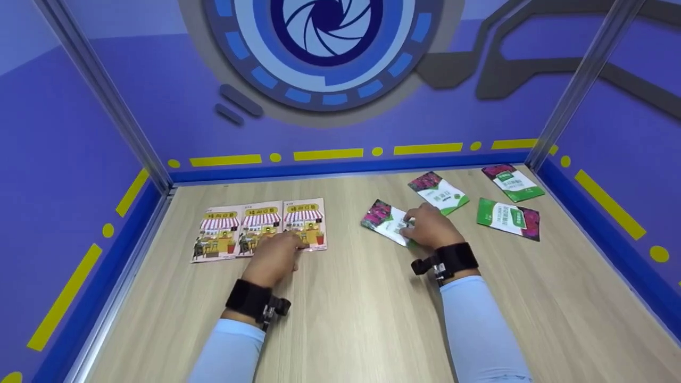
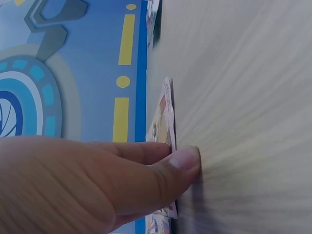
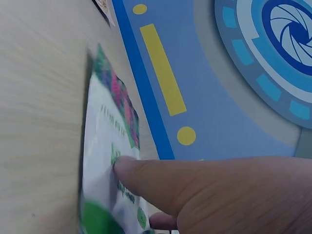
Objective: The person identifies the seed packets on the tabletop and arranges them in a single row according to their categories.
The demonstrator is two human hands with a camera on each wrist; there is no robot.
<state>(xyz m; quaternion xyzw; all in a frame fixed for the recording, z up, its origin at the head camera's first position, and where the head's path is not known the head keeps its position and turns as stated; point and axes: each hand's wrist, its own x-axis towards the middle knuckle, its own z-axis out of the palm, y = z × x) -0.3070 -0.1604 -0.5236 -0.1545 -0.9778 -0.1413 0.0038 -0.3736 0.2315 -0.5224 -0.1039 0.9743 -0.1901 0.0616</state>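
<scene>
Three pink packets printed with a striped shop awning, the left one point(image 1: 215, 234), the middle one point(image 1: 259, 221) and the right one point(image 1: 303, 213), lie in a row at the left. My left hand point(image 1: 274, 260) rests at the near edge of the right one, fingers on its face, thumb low by the table in the left wrist view. At the right, my right hand point(image 1: 433, 226) pinches a green-and-white seed packet with pink flowers point(image 1: 384, 218). Its thumb point(image 3: 141, 178) lies on the packet's face, and the other fingers are mostly hidden behind.
Further seed packets lie around the right hand: one behind it point(image 1: 439, 192), one at the back right corner point(image 1: 512, 182) and one turned round nearer point(image 1: 508, 219). Blue printed walls point(image 1: 340, 138) enclose the wooden table point(image 1: 351, 319) at the back and both sides.
</scene>
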